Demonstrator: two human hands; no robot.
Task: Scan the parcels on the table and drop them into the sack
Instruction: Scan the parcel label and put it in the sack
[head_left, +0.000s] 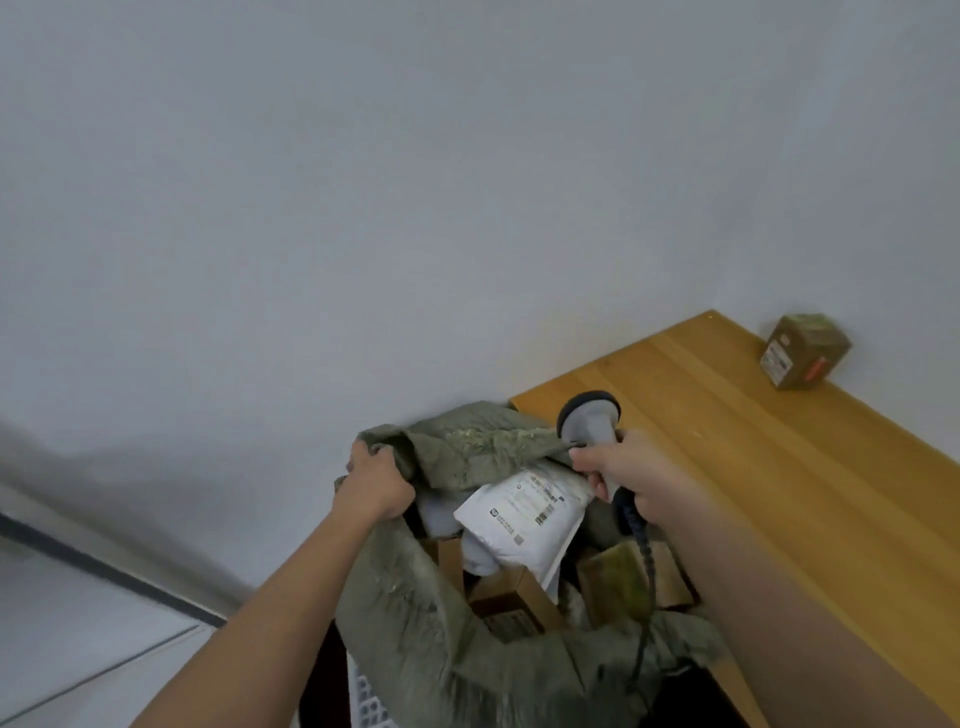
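Head view: left hand (375, 486) grips the rim of the green sack (441, 639), holding it open beside the tabletop (779, 467) corner. Right hand (631, 480) grasps the scanner (589, 421) handle and pinches the sack's far rim. White mailer parcel (519, 519) lies atop boxes inside, between the hands. One brown box parcel (802, 351) sits on the tabletop by the wall, well apart; bare wood between.

1 sack (447, 644), 1 scanner (589, 421), 1 white mailer (519, 525), 1 box on table (802, 351).
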